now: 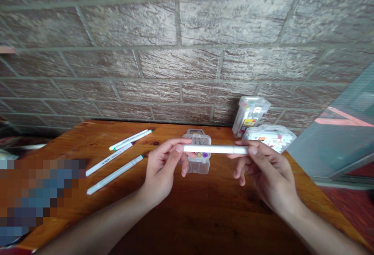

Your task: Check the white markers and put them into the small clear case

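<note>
A white marker pen (209, 149) is held level above the table, one end in each hand. My left hand (163, 165) pinches its left end between thumb and fingers. At the other end, my right hand (267, 173) grips it past a thin seam in the barrel, with thumb on top. Behind the marker sits an open clear plastic case (199, 166), partly hidden by it; several coloured marker ends show inside. To the left lie several loose white markers, among them one with a green tip (115, 175) and one with a dark purple tip (109, 159).
A tall clear marker box (251, 115) stands at the back right by the brick wall (181, 60). Before it rests a wider clear case (270, 136). The wooden table (204, 216) ends near a glass panel (336, 130) at right. A blurred-out patch covers the left.
</note>
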Action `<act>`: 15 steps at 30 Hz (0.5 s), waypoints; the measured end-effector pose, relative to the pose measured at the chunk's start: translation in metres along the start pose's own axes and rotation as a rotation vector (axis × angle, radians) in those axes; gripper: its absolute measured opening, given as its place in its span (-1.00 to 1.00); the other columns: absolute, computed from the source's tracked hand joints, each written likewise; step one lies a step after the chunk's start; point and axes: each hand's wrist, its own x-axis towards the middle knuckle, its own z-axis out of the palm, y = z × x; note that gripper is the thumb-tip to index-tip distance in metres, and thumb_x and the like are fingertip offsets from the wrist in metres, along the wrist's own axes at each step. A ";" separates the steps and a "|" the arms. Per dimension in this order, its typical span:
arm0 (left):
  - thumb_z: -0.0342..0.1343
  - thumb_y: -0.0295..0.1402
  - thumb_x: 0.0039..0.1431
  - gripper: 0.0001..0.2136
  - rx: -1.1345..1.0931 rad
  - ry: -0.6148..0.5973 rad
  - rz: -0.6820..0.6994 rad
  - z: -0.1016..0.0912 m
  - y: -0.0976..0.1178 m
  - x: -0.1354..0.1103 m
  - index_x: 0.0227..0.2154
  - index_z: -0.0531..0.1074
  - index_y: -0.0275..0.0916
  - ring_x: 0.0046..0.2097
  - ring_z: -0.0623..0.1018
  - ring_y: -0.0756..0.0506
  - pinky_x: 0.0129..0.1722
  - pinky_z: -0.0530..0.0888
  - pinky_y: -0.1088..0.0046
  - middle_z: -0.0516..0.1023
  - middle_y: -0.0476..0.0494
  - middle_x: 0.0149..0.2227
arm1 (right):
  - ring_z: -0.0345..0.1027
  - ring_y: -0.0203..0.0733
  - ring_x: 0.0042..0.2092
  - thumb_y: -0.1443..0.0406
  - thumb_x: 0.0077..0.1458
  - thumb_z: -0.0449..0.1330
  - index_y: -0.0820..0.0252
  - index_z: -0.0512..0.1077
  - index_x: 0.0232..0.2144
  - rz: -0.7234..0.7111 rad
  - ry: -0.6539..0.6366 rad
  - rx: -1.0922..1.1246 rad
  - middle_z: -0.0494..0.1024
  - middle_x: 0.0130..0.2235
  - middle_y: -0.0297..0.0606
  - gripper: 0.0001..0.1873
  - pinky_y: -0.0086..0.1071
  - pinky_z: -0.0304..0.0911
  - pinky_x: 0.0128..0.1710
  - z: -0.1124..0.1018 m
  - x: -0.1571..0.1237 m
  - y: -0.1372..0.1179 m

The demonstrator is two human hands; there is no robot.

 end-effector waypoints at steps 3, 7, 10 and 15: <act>0.21 -0.25 0.41 -0.80 0.030 0.011 -0.008 0.002 0.002 0.000 -0.06 0.63 -0.23 -0.56 0.48 0.05 -0.53 0.44 0.53 0.70 -0.14 -0.34 | 0.55 -0.21 -0.52 0.21 0.32 0.35 0.14 0.65 -0.08 -0.021 0.004 -0.061 0.77 -0.21 -0.12 -0.81 -0.44 0.46 -0.65 0.000 -0.001 0.000; 0.32 -0.24 0.31 -0.80 0.111 0.041 -0.019 0.006 0.008 0.001 -0.14 0.62 -0.28 -0.59 0.46 0.05 -0.58 0.43 0.55 0.69 -0.11 -0.42 | 0.53 -0.21 -0.55 0.22 0.25 0.42 0.12 0.64 -0.13 -0.032 0.034 -0.146 0.76 -0.30 -0.17 -0.83 -0.43 0.43 -0.67 0.002 -0.002 -0.001; 0.37 -0.27 0.24 -0.82 0.163 0.053 -0.013 0.008 0.010 0.002 -0.20 0.60 -0.27 -0.61 0.45 0.06 -0.62 0.41 0.58 0.67 -0.08 -0.47 | 0.49 -0.24 -0.59 0.22 0.19 0.47 0.14 0.64 -0.18 -0.017 0.083 -0.185 0.73 -0.40 -0.22 -0.82 -0.45 0.38 -0.68 0.005 -0.003 -0.001; 0.42 -0.37 0.16 -0.86 0.221 0.066 -0.008 0.008 0.010 0.002 -0.29 0.60 -0.27 -0.63 0.44 0.09 -0.63 0.36 0.65 0.55 0.04 -0.58 | 0.45 -0.23 -0.61 0.20 0.10 0.53 0.16 0.61 -0.24 -0.003 0.108 -0.255 0.66 -0.53 -0.28 -0.76 -0.45 0.35 -0.68 0.009 -0.005 -0.002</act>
